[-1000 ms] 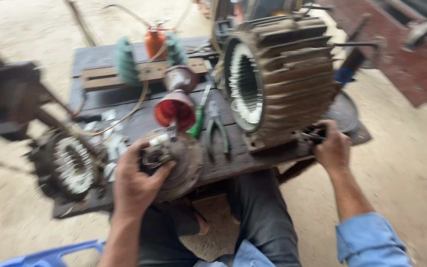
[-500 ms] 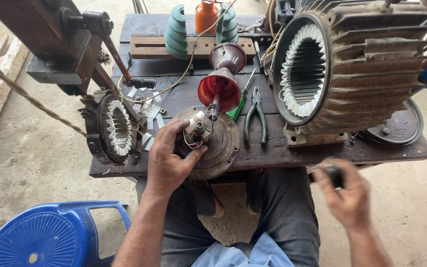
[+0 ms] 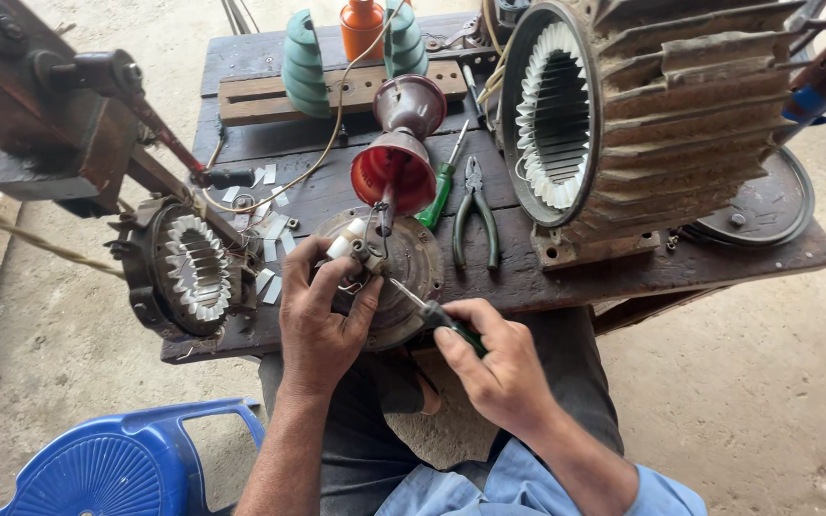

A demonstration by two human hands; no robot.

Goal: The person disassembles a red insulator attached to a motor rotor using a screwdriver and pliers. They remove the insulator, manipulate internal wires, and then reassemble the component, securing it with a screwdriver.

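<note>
Looking steeply down from head height, close over the near edge of the wooden desk (image 3: 623,272), facing toward its far edge; taking in lap, concrete floor both sides, no second view sharing anything.

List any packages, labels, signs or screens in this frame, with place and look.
None show: no package, label, sign or screen.
Closest: small pale paper slips, loose on the dark wooden workbench, beside the left hand on the round motor part.
Right hand holds a screwdriver.
</note>
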